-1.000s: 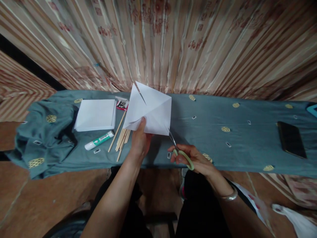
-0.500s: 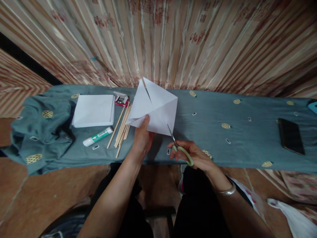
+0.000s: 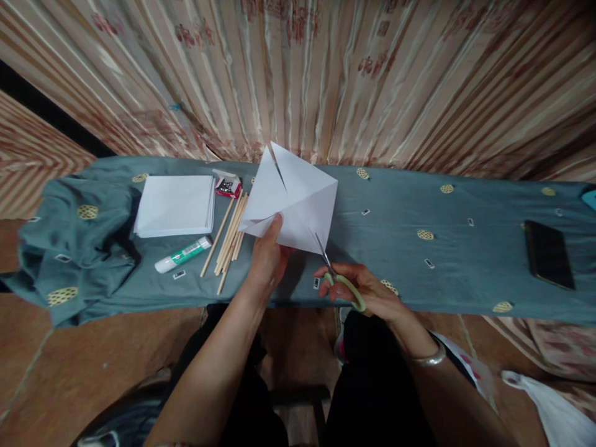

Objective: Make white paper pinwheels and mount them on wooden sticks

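Observation:
A creased square of white paper [image 3: 302,198] is held up over the table, turned cornerwise toward me. From its far corner a slit runs inward. My left hand [image 3: 271,251] grips the near left edge, thumb on top and fingers underneath. In my right hand [image 3: 361,287] is a pair of scissors [image 3: 342,283] with pale green handles. Its blades meet the paper's near right corner, one of them showing above the sheet. Part of the left fingers is hidden below the paper.
On the blue-green tablecloth [image 3: 391,254] left of the paper lie several wooden sticks [image 3: 228,239], a glue stick [image 3: 183,254], a stack of white paper [image 3: 176,206] and a small open red box [image 3: 228,184] of metal pieces. A dark phone [image 3: 549,254] rests at the right. A curtain [image 3: 298,81] hangs behind.
Almost nothing differs. The view has shifted very slightly; the paper, scissors and both hands keep nearly the same positions.

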Demonstrator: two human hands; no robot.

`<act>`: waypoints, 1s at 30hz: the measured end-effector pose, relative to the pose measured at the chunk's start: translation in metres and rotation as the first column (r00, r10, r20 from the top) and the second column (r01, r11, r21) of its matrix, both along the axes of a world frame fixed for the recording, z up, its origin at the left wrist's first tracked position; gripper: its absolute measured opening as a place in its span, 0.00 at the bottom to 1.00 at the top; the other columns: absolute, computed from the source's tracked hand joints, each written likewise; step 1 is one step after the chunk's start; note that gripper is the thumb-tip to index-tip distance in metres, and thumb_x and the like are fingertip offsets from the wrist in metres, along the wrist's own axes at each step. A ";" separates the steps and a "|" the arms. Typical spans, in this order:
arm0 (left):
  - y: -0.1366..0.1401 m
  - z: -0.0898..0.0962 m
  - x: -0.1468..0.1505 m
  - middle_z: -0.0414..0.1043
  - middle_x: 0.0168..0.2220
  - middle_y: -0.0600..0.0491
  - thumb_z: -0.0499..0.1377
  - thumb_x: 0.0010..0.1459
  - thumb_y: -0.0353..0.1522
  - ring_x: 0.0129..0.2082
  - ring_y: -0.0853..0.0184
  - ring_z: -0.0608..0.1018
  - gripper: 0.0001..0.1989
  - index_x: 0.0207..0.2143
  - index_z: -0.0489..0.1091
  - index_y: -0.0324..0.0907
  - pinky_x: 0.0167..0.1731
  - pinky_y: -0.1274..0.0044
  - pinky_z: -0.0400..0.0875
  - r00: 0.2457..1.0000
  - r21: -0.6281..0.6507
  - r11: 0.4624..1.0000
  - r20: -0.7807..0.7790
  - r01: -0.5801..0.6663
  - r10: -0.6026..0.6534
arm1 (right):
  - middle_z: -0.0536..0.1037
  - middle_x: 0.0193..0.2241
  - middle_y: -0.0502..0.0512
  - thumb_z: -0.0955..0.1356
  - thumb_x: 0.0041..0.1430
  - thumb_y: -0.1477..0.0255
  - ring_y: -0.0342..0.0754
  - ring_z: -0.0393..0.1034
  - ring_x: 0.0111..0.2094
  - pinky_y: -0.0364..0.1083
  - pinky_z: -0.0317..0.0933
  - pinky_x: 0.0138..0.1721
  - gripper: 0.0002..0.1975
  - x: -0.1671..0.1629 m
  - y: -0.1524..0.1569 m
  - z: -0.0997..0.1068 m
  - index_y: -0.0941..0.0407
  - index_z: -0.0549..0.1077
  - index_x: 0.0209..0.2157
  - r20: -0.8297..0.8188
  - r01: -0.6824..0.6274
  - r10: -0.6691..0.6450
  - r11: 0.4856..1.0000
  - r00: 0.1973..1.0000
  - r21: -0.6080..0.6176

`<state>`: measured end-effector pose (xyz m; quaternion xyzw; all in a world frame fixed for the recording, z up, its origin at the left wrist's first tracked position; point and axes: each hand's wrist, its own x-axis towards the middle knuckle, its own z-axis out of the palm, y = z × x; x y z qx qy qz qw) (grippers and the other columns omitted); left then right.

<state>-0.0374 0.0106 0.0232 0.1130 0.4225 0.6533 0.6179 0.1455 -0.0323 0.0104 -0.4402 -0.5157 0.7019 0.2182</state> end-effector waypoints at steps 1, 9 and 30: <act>0.000 0.000 0.000 0.78 0.42 0.52 0.62 0.58 0.31 0.40 0.65 0.80 0.14 0.47 0.72 0.42 0.43 0.74 0.76 1.000 -0.001 1.000 -0.004 -0.005 0.005 | 0.76 0.29 0.53 0.74 0.49 0.56 0.45 0.69 0.29 0.47 0.65 0.35 0.25 0.000 0.000 0.000 0.58 0.74 0.42 0.012 -0.005 0.005 1.000 1.000 0.011; 0.000 0.000 0.001 0.77 0.46 0.50 0.61 0.58 0.31 0.45 0.63 0.79 0.16 0.50 0.71 0.43 0.46 0.73 0.75 1.000 0.014 1.000 0.004 -0.005 0.005 | 0.75 0.29 0.53 0.73 0.49 0.54 0.45 0.67 0.28 0.47 0.63 0.34 0.26 0.000 0.000 0.001 0.59 0.73 0.42 0.016 -0.006 0.006 1.000 1.000 0.005; -0.001 -0.001 0.003 0.77 0.46 0.50 0.62 0.58 0.31 0.45 0.63 0.79 0.17 0.50 0.71 0.42 0.47 0.72 0.75 0.999 0.026 0.999 0.010 0.034 -0.035 | 0.76 0.29 0.53 0.73 0.50 0.55 0.46 0.67 0.28 0.47 0.61 0.32 0.25 0.003 0.000 0.002 0.60 0.73 0.43 0.049 -0.022 0.020 0.999 0.999 0.042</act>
